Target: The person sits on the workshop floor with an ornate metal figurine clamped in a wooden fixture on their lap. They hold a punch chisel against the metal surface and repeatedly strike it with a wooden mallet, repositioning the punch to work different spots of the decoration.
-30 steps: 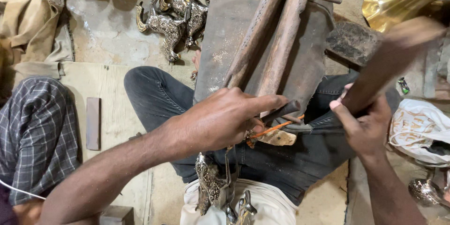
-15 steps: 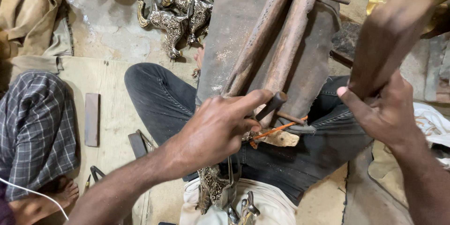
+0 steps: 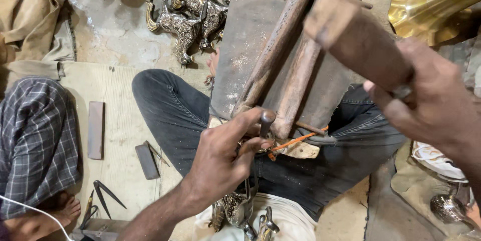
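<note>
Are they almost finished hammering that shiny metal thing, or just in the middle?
Middle, it seems. Done: several engraved silvery metal animal figures stand on the floor. In hand: the left hand sets a short dark metal punch on a small piece by the two long wooden bars; the right hand lifts a brown wooden mallet. Left: more ornate metal pieces wait in the lap.

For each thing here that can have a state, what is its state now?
left hand: closed around a small metal punch, held upright.
right hand: gripping a wooden mallet, raised and blurred.
wooden clamp bars: lying side by side, tied with an orange cord.
metal dividers: legs spread open, lying on the mat.
</note>
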A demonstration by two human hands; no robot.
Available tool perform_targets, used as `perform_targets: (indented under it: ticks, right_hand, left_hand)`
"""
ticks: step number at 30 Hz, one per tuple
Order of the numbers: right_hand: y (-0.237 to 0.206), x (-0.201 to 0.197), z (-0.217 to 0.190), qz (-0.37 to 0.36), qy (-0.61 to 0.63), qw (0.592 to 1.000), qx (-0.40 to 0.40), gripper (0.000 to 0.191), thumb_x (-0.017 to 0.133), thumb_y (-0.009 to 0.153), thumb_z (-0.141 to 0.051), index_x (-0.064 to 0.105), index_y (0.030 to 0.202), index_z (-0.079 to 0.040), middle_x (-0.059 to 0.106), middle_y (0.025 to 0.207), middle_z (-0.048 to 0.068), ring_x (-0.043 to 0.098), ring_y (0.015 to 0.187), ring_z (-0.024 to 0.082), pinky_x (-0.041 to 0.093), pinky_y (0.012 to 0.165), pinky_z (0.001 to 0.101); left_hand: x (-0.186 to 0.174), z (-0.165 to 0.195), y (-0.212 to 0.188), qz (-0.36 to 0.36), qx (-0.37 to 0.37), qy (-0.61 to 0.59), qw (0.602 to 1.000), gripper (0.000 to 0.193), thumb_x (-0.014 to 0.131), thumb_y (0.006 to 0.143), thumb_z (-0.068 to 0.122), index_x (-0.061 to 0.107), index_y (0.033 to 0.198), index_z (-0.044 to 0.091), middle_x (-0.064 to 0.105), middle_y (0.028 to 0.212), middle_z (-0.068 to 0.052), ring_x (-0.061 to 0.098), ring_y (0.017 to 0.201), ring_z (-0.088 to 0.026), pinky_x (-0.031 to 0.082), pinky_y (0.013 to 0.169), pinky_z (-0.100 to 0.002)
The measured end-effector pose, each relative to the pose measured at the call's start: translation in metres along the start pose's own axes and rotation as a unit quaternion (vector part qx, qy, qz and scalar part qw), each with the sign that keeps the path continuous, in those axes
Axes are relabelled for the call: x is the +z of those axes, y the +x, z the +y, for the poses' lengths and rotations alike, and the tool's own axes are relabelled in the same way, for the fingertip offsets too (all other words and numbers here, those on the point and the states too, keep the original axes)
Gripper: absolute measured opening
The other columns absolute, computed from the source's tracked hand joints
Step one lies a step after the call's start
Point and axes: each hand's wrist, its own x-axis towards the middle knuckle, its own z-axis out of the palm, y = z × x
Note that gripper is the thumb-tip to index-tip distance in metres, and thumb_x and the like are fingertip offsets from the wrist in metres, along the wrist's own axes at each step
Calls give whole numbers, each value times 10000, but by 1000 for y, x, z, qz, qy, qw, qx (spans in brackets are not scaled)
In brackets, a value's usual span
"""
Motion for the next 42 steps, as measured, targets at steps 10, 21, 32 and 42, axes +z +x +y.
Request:
perform_targets:
  ticks: [10, 21, 32, 42]
  right_hand:
    - [13, -16, -17, 90, -36, 992, -77, 463, 802, 744, -51, 629, 1166, 32, 685, 1015, 198, 675, 952, 285, 596, 804, 438]
    - [22, -18, -16, 23, 108, 992, 65, 546, 801, 821, -114, 591, 1311, 2, 673, 991, 109, 708, 823, 218, 607, 705, 403]
    - [1, -7, -7, 23, -67, 996, -47, 494, 703, 705, -63, 652, 1195, -19, 680, 1036, 132, 681, 944, 318, 572, 770, 428]
    - [-33, 48, 10, 73, 170, 982, 40, 500, 615, 780, -45, 645, 1279, -60, 693, 1024, 105, 697, 874, 239, 591, 811, 329]
  left_hand:
    - [3, -17, -2, 23, 6, -61, 998, 444, 600, 982, -94, 498, 1389, 53, 755, 959, -108, 822, 919, -173, 646, 645, -252]
    - [1, -12, 1, 24, 22, -24, 999, 538, 618, 919, -95, 497, 1419, 61, 790, 1002, -116, 819, 906, -188, 639, 664, -278]
    - [-7, -2, 11, -11, -45, -62, 997, 498, 709, 939, 46, 548, 1407, 97, 803, 914, -91, 817, 797, -157, 645, 646, -298]
    - [-34, -16, 41, -206, -62, -91, 972, 532, 667, 936, 63, 562, 1441, 195, 810, 1046, -109, 809, 933, -193, 626, 769, -368]
